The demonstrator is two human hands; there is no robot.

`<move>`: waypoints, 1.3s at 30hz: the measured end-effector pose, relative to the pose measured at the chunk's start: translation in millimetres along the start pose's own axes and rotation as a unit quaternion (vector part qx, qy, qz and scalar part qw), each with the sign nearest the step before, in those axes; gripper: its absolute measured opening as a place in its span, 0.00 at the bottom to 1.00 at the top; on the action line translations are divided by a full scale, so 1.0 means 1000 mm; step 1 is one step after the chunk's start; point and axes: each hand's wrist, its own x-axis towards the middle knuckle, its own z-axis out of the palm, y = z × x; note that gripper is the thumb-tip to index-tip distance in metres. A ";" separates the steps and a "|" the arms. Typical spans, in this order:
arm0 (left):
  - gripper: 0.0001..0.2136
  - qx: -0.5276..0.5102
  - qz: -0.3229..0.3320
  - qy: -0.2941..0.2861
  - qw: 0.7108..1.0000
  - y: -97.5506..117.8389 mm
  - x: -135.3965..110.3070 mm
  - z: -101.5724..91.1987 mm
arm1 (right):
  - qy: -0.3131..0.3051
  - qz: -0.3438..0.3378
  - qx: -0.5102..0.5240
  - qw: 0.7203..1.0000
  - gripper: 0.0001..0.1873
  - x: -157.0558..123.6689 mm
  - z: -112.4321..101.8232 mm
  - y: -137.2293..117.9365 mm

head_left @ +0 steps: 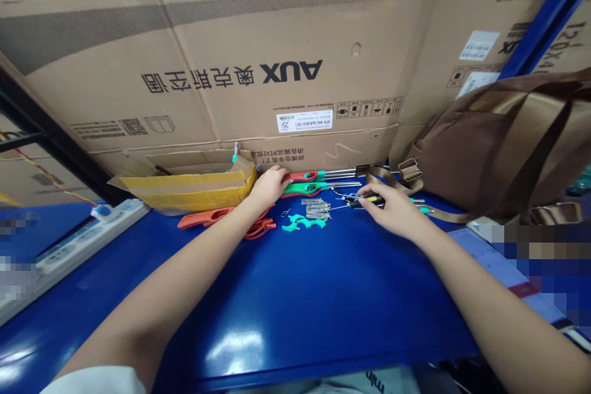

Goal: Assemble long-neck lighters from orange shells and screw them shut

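Note:
My left hand (pixel 269 187) reaches to the far edge of the blue table (pixel 300 308) and its fingers close on the red handle of a long lighter (pixel 305 176). A green-handled lighter (pixel 307 188) lies right beside it. My right hand (pixel 392 208) rests on a small black and green screwdriver (pixel 367 201), fingers curled over it. Between the hands lie clear plastic parts (pixel 316 208) and teal plastic pieces (pixel 300 222). Orange-red handle shells (pixel 217 217) lie under my left wrist.
A large AUX cardboard box (pixel 258 61) walls off the back. A low open cardboard tray with yellow tape (pixel 189 188) stands at the left. A white power strip (pixel 78 245) lies at the far left. A brown bag (pixel 498 148) with straps sits at the right.

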 end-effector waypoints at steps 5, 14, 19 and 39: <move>0.12 0.027 -0.020 -0.002 0.999 0.006 -0.001 -0.005 | -0.009 0.007 -0.013 1.000 0.12 0.000 0.001 0.002; 0.11 0.084 -0.017 -0.004 0.996 0.016 -0.001 -0.014 | -0.127 0.012 -0.088 0.988 0.07 0.001 -0.006 0.008; 0.12 0.102 -0.014 -0.009 0.995 0.016 0.002 -0.015 | -0.192 0.002 -0.132 0.972 0.06 -0.005 -0.006 0.015; 0.12 0.103 0.007 -0.006 0.995 0.017 0.000 -0.014 | -0.213 0.010 -0.199 0.957 0.08 -0.005 -0.005 0.018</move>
